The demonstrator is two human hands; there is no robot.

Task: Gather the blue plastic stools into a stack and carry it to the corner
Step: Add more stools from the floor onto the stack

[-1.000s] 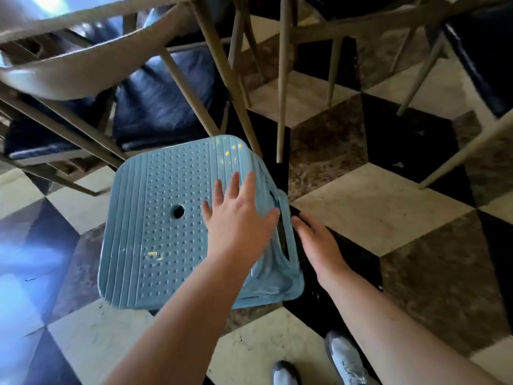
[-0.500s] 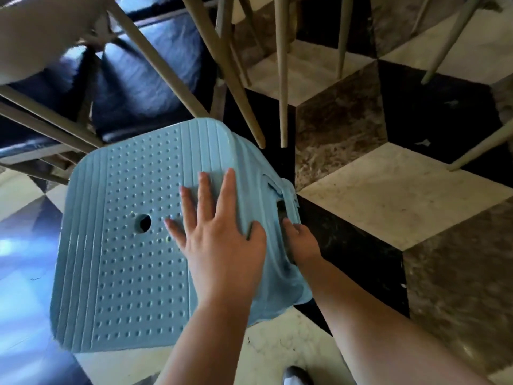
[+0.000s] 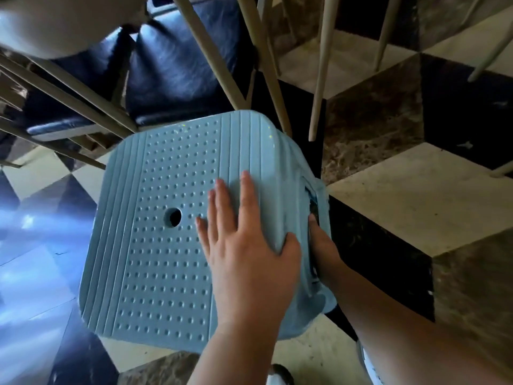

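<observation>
A light blue plastic stool fills the middle of the head view, its dotted seat with a round centre hole facing up at me. My left hand lies flat on the right part of the seat, fingers straight, thumb over the rounded right edge. My right hand is at the stool's right side, with its fingers hooked into the side slot. Whether more stools sit under this one is hidden.
Slanted beige chair legs stand just beyond the stool, with a dark cushioned chair seat at the upper left. The floor is cream, black and brown marble tiles. My shoe tip shows at the bottom.
My right hand moved in from beside the stool and hooked into its side slot. My left hand stayed pressed on the seat. The stool now looks larger and nearer.
</observation>
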